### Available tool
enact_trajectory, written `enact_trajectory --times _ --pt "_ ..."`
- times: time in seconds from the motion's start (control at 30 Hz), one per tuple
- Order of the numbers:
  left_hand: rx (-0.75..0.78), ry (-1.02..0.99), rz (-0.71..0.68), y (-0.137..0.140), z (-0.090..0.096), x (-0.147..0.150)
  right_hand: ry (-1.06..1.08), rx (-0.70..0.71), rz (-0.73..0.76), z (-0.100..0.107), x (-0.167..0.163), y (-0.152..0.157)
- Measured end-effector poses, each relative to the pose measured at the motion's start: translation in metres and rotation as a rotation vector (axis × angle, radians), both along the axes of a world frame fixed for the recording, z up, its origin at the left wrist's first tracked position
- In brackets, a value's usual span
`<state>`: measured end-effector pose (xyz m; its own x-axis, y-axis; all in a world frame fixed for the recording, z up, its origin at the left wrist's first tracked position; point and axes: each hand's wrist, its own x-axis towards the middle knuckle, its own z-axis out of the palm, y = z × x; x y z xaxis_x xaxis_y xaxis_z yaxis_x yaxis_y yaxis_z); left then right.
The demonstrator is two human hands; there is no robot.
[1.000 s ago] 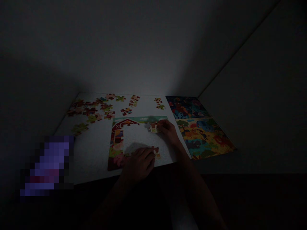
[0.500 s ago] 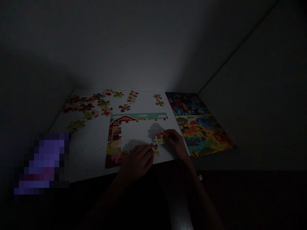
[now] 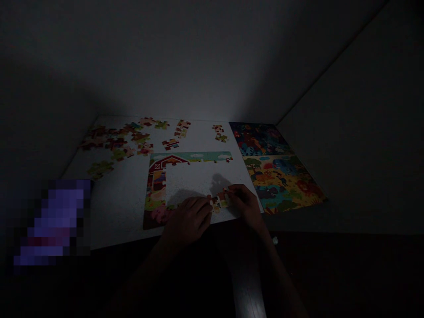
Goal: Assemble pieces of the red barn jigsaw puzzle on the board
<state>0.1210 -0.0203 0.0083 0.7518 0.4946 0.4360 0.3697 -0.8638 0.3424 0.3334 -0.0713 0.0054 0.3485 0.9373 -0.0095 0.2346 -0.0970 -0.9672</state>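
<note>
A partly assembled farm jigsaw puzzle (image 3: 155, 176) lies on the white table, with a red barn at its upper left and its inside bare. My right hand (image 3: 245, 203) pinches a jigsaw puzzle piece (image 3: 224, 197) near the lower right of the frame. My left hand (image 3: 192, 216) covers part of the puzzle's bottom edge. Its closed fingertips press on another puzzle piece (image 3: 216, 205), right beside the one in my right hand. The two pieces seem to touch, but it is too dark to tell whether they interlock.
Loose puzzle pieces (image 3: 115, 141) are heaped at the table's (image 3: 115, 207) left back, with several more behind the puzzle. To the right lie a jungle-animal puzzle (image 3: 281, 181) and a dark blue puzzle (image 3: 261, 139). Walls stand behind and right. A pixelated purple patch (image 3: 53, 221) hides the lower left.
My right hand has brought its puzzle piece slightly down, against the piece at my left fingertips. My left hand stays nearly where it was. The view has shifted a little.
</note>
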Motion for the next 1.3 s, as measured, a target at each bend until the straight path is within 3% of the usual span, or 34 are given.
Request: enact_trajectory --times 0.7,1.3 --pt "0.008 0.021 0.004 0.0 -0.001 -0.001 -0.12 0.008 -0.047 -0.002 -0.009 -0.01" --pt "-0.005 0.093 0.003 0.001 0.001 0.0 -0.612 0.073 -0.061 -0.008 -0.016 -0.011"
